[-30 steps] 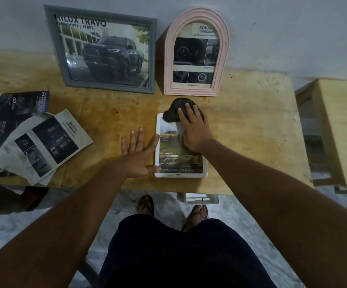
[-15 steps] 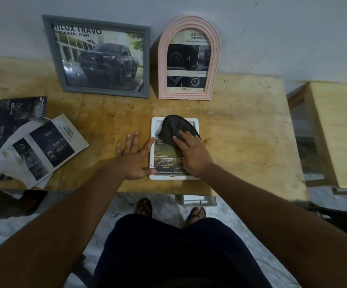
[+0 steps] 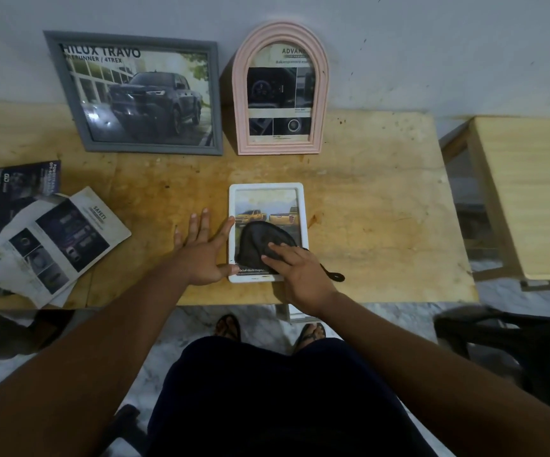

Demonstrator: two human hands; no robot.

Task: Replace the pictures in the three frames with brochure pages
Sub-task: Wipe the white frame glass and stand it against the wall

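Note:
A white frame [image 3: 302,212] lies flat on the wooden table [image 3: 382,206], showing a brochure page with yellow pickup trucks. My right hand [image 3: 296,268] presses a black cloth [image 3: 260,245] onto the frame's lower half with straight fingers. My left hand [image 3: 202,247] lies flat with spread fingers against the frame's left edge, thumb and forefinger touching the rim. A grey frame [image 3: 135,94] with a dark truck page and a pink arched frame [image 3: 280,90] with a brochure page lean upright against the wall.
Loose brochure pages [image 3: 46,235] lie spread at the table's left end, overhanging the front edge. A second pale wooden table [image 3: 524,199] stands to the right across a gap. A dark chair [image 3: 514,341] sits at lower right. My feet in sandals show below the table edge.
My right hand has drawn the black cloth from the frame's top edge down to its lower half. My left hand stays against the frame's left side.

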